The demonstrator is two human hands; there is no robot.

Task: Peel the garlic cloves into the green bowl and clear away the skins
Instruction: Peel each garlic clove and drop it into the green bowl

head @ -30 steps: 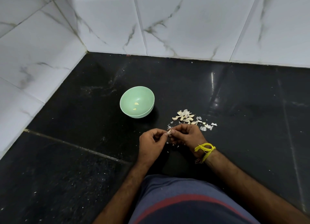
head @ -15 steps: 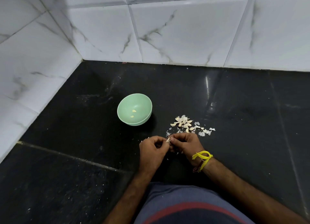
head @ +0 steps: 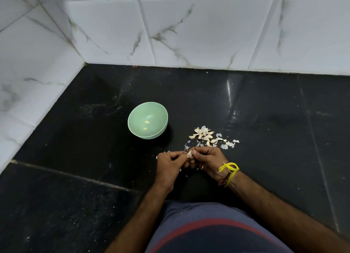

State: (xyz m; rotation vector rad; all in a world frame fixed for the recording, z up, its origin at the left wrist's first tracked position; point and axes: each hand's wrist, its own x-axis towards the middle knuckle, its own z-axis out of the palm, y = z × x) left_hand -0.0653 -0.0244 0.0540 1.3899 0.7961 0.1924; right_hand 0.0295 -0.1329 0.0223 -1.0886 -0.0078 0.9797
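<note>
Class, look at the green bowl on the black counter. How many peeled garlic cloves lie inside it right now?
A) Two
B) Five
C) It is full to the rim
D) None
A: two small pale peeled cloves lie on the bottom of the green bowl, while the rest of its inside shows bare.

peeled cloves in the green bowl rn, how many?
2. Both lie on the floor of the green bowl: one clove near the centre, the other clove just below it, nearer the person. The whole inside shows, so none looks hidden.
</note>
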